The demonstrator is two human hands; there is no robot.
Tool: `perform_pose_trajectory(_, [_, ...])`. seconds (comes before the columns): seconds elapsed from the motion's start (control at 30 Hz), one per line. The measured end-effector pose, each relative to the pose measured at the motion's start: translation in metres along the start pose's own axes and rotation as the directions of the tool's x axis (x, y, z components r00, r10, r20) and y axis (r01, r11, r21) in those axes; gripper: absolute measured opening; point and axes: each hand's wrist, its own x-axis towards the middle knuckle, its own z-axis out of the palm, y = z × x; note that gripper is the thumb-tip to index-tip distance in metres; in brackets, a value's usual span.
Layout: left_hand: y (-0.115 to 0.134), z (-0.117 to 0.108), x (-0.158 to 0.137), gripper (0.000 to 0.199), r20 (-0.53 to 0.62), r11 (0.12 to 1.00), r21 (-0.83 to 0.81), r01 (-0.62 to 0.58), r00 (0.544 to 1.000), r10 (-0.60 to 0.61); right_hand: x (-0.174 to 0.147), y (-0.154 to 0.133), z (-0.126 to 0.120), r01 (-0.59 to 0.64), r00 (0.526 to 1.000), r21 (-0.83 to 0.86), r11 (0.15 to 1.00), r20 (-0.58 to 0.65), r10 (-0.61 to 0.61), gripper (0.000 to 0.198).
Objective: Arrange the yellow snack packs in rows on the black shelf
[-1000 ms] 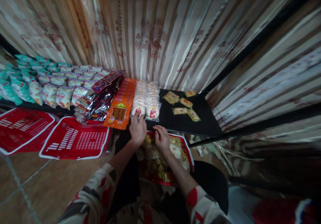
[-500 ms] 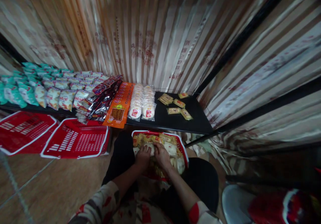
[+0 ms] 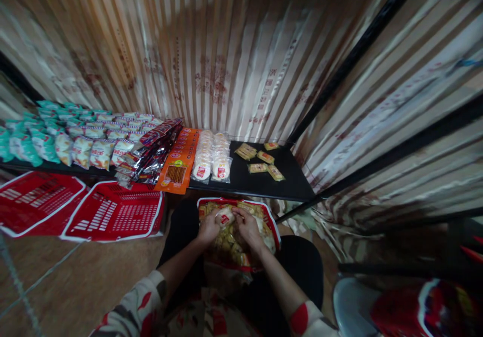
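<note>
Between my left hand (image 3: 210, 228) and my right hand (image 3: 246, 226) is a white round rice cracker packet (image 3: 225, 218) with a red label. The fingers of both hands are closed on its edges, just above the contents of a red basket (image 3: 278, 236) between my knees. Inside that basket lie many small yellowish wrapped snacks (image 3: 230, 244), with white packets at the right, partly covered by my right hand. On the black shelf in front stand two rows of similar white cracker packets (image 3: 221, 167). Several yellow wrapped snacks (image 3: 258, 168) lie to their right.
Left along the shelf (image 3: 290, 181) are an orange snack bag (image 3: 177, 161), dark shiny bags (image 3: 145, 158), white bags (image 3: 101, 153) and teal bags (image 3: 43, 143). Two red baskets (image 3: 116, 208) sit on the floor at left. Black poles (image 3: 339, 80) and a striped curtain (image 3: 215, 50) enclose the shelf.
My hands have lifted slightly, and the white packet between them now shows its red label. More yellowish snacks are visible below the hands. The view has shifted slightly.
</note>
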Motion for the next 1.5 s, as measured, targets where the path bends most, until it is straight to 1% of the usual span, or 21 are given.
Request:
perform_pose_trajectory(0.1, [0.002, -0.008, 0.006, 0.033, 0.091, 0.962, -0.25, 0.112, 0.992, -0.092, 0.006, -0.014, -0.004, 0.046, 0.999, -0.015, 0.999, -0.011, -0.046, 0.027])
perform_pose_trajectory(0.17, [0.002, -0.01, 0.008, 0.032, 0.129, 0.879, -0.44, 0.184, 0.982, -0.141, 0.008, -0.021, -0.004, 0.02, 0.999, -0.01, 1.0, -0.045, -0.02, 0.028])
perform_pose_trajectory(0.23, [0.003, -0.011, 0.009, 0.029, 0.139, 0.775, -0.593, 0.216, 0.976, -0.165, 0.01, -0.028, -0.004, -0.026, 0.998, 0.013, 1.0, -0.056, 0.026, 0.03])
perform_pose_trajectory(0.3, [0.006, -0.014, 0.007, 0.025, 0.143, 0.664, -0.71, 0.235, 0.971, -0.191, 0.011, -0.033, -0.005, -0.04, 0.997, 0.021, 0.999, -0.059, 0.042, 0.032])
perform_pose_trajectory(0.37, [0.011, -0.019, 0.005, 0.023, 0.161, 0.524, -0.81, 0.264, 0.959, -0.233, 0.013, -0.038, -0.005, -0.039, 0.993, 0.016, 0.999, -0.107, 0.041, 0.035])
perform_pose_trajectory(0.47, [0.021, -0.028, 0.003, 0.016, 0.201, 0.248, -0.926, 0.283, 0.929, -0.31, 0.013, -0.044, -0.004, -0.115, 0.978, 0.116, 0.987, -0.164, 0.133, 0.046])
perform_pose_trajectory(0.53, [0.028, -0.033, 0.001, 0.007, 0.214, 0.08, -0.963, 0.258, 0.908, -0.359, 0.012, -0.049, 0.0, -0.212, 0.963, 0.276, 0.938, -0.103, 0.248, 0.053])
perform_pose_trajectory(0.57, [0.031, -0.034, 0.001, 0.005, 0.215, 0.018, -0.971, 0.239, 0.902, -0.373, 0.01, -0.051, 0.002, -0.268, 0.951, 0.359, 0.894, -0.052, 0.306, 0.056])
perform_pose_trajectory(0.63, [0.035, -0.035, -0.001, 0.008, 0.215, -0.064, -0.976, 0.206, 0.895, -0.392, 0.007, -0.055, 0.008, -0.371, 0.915, 0.497, 0.784, 0.054, 0.399, 0.055])
perform_pose_trajectory(0.7, [0.037, -0.034, -0.003, 0.012, 0.222, -0.102, -0.975, 0.197, 0.889, -0.4, 0.005, -0.059, 0.012, -0.428, 0.888, 0.578, 0.695, 0.126, 0.442, 0.05])
perform_pose_trajectory(0.77, [0.036, -0.034, -0.005, 0.013, 0.237, -0.072, -0.971, 0.227, 0.888, -0.394, 0.005, -0.063, 0.016, -0.422, 0.887, 0.618, 0.663, 0.133, 0.441, 0.041])
perform_pose_trajectory(0.87, [0.031, -0.037, -0.007, 0.018, 0.257, 0.05, -0.955, 0.292, 0.901, -0.351, 0.012, -0.07, 0.017, -0.399, 0.894, 0.63, 0.666, 0.104, 0.437, 0.034])
perform_pose_trajectory(0.97, [0.024, -0.042, -0.007, 0.019, 0.263, 0.165, -0.931, 0.325, 0.913, -0.312, 0.023, -0.077, 0.018, -0.39, 0.897, 0.637, 0.666, 0.097, 0.432, 0.034])
perform_pose_trajectory(1.03, [0.019, -0.043, -0.005, 0.016, 0.247, 0.229, -0.914, 0.335, 0.907, -0.342, 0.031, -0.079, 0.019, -0.383, 0.899, 0.639, 0.667, 0.091, 0.429, 0.036])
perform_pose_trajectory(1.13, [0.011, -0.041, -0.002, 0.024, 0.166, 0.312, -0.894, 0.322, 0.884, -0.437, 0.044, -0.078, 0.023, -0.374, 0.905, 0.614, 0.695, 0.079, 0.418, 0.038])
perform_pose_trajectory(1.2, [0.006, -0.039, 0.001, 0.032, 0.046, 0.445, -0.856, 0.264, 0.896, -0.442, 0.052, -0.074, 0.027, -0.346, 0.923, 0.588, 0.732, 0.073, 0.378, 0.036])
perform_pose_trajectory(1.23, [0.003, -0.039, 0.002, 0.034, -0.041, 0.544, -0.814, 0.206, 0.912, -0.407, 0.056, -0.072, 0.029, -0.323, 0.935, 0.573, 0.753, 0.068, 0.349, 0.035])
perform_pose_trajectory(1.3, [0.0, -0.04, 0.005, 0.034, -0.249, 0.757, -0.653, 0.026, 0.937, -0.247, 0.064, -0.068, 0.034, -0.272, 0.956, 0.54, 0.796, 0.058, 0.287, 0.033])
perform_pose_trajectory(1.37, [-0.002, -0.045, 0.008, 0.034, -0.412, 0.907, -0.393, -0.148, 0.911, -0.03, 0.073, -0.063, 0.04, -0.227, 0.972, 0.502, 0.835, 0.058, 0.229, 0.03])
perform_pose_trajectory(1.43, [-0.002, -0.051, 0.014, 0.036, -0.477, 0.964, -0.123, -0.236, 0.866, 0.151, 0.083, -0.06, 0.047, -0.191, 0.981, 0.455, 0.87, 0.07, 0.178, 0.029])
perform_pose_trajectory(1.5, [-0.001, -0.056, 0.022, 0.038, -0.472, 0.959, 0.085, -0.271, 0.837, 0.278, 0.092, -0.058, 0.054, -0.153, 0.988, 0.393, 0.907, 0.08, 0.132, 0.027])
